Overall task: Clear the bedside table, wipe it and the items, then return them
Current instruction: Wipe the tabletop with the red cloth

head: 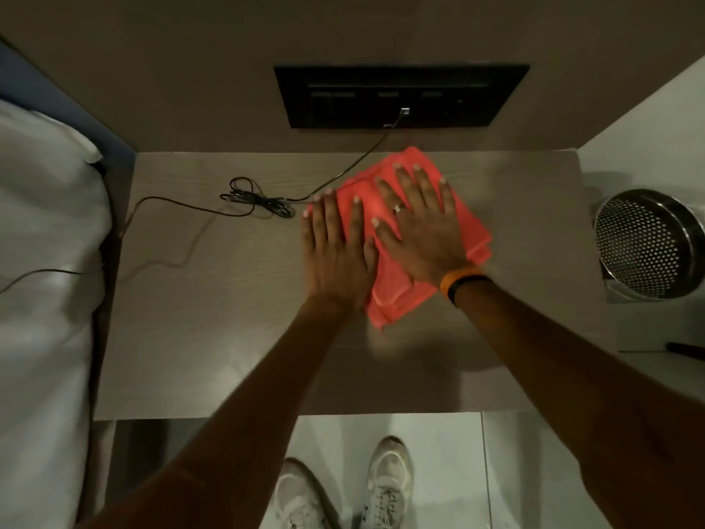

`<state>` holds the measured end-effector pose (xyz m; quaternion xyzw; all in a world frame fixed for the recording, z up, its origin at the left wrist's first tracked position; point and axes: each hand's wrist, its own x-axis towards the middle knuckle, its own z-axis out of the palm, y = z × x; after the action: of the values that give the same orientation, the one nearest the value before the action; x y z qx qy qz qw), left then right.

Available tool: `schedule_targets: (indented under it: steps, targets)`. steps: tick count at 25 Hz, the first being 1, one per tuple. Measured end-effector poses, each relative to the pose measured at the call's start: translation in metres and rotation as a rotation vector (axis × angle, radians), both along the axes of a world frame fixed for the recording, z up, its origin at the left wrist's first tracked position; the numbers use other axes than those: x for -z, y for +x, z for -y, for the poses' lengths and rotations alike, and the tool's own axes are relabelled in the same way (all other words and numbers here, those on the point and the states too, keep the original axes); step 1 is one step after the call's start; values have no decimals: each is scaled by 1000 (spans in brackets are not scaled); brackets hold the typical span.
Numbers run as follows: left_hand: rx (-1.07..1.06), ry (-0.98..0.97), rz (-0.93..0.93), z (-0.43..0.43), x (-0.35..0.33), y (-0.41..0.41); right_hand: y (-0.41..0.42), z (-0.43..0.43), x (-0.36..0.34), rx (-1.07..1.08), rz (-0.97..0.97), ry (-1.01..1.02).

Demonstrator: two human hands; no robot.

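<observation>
A folded coral-red cloth (473,231) lies flat on the wooden bedside table (213,322), right of its middle. My left hand (335,257) presses flat on the cloth's left edge, fingers spread and partly over the table. My right hand (423,227), with a ring and an orange wristband, presses flat on top of the cloth, fingers spread. Neither hand grips anything. A black cable (259,200) lies coiled on the table to the left of the cloth.
The cable runs up to a black wall socket panel (400,95) behind the table. A bed with white linen (42,261) borders the left. A perforated metal bin (648,246) stands on the floor to the right. My shoes (389,479) are below the front edge.
</observation>
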<state>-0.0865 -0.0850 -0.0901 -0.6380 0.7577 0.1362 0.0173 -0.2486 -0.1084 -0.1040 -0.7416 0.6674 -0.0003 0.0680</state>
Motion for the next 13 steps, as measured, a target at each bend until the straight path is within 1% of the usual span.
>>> schedule_targets:
  steps: [3, 5, 7, 10, 13]
  targets:
    - [-29, -9, -7, 38, 6, -22, -12, 23, 4, 18, 75, -29]
    - [-51, -20, -14, 38, 10, -30, -14, 21, 6, 15, 110, -46]
    - [-23, -46, -13, 31, 12, -34, -16, 13, 4, 45, 109, -43]
    - [56, -56, -11, 10, 9, -41, -24, -18, 1, 116, 102, -18]
    - [137, -57, -50, -31, 6, -56, -36, -72, 1, 183, 74, -36]
